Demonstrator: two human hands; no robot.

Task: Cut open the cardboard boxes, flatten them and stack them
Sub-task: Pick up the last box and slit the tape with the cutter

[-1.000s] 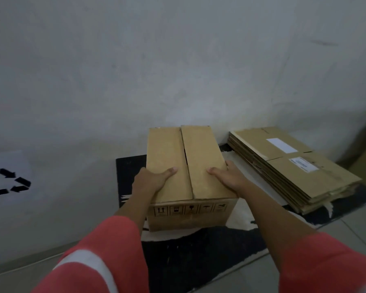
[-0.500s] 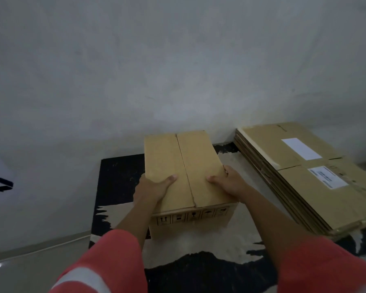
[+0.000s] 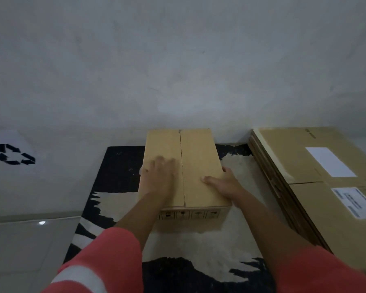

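I am watching the left hand (image 3: 160, 176), seemingly flat, pressing the cardboard box (image 3: 199, 161); the right hand (image 3: 225, 183) is gripping its edge.

The left hand (image 3: 160, 178) is blurred on the box (image 3: 199, 166). The flattened cardboard stack (image 3: 300, 166) runs off the right edge; its near label (image 3: 353, 203) is too small to read.

Coral-red sleeves, bare hands
Left sleeve (image 3: 106, 256) carries a pale grey band; right sleeve (image 3: 317, 271) shows only red. Left hand (image 3: 159, 178) and right hand (image 3: 226, 185) are bare.
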